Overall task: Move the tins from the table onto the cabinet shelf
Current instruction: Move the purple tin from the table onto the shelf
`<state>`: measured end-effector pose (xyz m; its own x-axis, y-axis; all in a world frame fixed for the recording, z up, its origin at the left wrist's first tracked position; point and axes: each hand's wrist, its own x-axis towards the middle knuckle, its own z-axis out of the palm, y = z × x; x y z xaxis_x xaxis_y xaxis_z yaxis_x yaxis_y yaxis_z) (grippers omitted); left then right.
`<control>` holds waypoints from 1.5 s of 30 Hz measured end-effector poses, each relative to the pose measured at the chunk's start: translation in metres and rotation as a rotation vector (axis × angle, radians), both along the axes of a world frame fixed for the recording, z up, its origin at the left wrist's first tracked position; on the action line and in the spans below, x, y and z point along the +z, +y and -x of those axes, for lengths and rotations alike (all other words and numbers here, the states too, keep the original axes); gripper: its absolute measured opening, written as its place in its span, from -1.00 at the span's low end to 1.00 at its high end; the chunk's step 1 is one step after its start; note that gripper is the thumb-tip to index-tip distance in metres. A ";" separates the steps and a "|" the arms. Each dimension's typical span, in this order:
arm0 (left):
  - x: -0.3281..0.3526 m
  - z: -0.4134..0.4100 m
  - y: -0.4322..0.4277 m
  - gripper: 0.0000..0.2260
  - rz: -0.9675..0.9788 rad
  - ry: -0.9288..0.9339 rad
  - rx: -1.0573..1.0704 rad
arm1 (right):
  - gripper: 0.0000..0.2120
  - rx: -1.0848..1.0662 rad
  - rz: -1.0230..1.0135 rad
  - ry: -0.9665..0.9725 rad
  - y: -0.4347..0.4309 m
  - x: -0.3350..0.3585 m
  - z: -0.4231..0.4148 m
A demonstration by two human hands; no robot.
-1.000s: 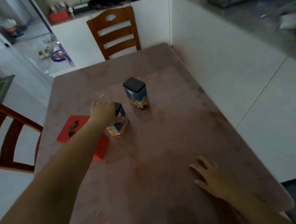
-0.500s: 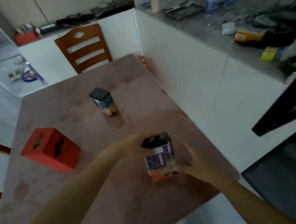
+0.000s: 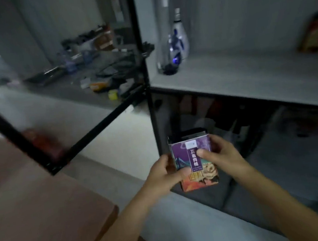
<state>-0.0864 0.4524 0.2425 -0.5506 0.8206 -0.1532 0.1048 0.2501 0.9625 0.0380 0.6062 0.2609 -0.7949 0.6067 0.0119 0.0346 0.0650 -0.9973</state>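
Purple tin (image 3: 195, 163) now off table, upright before cabinet shelf (image 3: 248, 77)

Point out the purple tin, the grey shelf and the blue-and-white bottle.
Purple printed tin with black lid (image 3: 192, 156): head view, front face.
Grey cabinet shelf (image 3: 238, 76): head view, bare top surface.
Blue-and-white ceramic bottle (image 3: 177, 40): head view, belly.

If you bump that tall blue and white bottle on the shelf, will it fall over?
Probably, yes. The blue and white bottle is tall with a thin neck, so it looks easy to tip. It looks glazed, maybe ceramic or glass, so it could be slippery and might break. The shelf has free room beside it, so the tin held in both hands could go well clear.
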 end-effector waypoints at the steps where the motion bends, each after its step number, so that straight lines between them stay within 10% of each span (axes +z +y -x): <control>1: 0.010 -0.009 0.023 -0.52 -0.028 -0.005 -0.021 | -0.58 -0.017 -0.026 0.038 0.020 0.011 -0.015; 12: 0.109 -0.027 0.241 -0.46 -0.190 0.139 -0.249 | -0.75 -0.431 -0.462 0.018 0.173 0.048 -0.132; 18: 0.123 -0.006 0.385 -0.36 -0.185 0.168 -0.272 | -0.80 -0.421 -1.026 -0.446 0.283 0.057 -0.142; 45: 0.080 0.023 0.677 -0.57 -0.280 0.383 -0.199 | -0.67 -0.415 -0.910 -0.576 0.365 0.038 -0.139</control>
<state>-0.1095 1.1293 0.3223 -0.3530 0.8960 0.2695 0.4827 -0.0723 0.8728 0.1766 0.9711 0.2991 -0.5662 0.7756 0.2791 0.6562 0.6291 -0.4168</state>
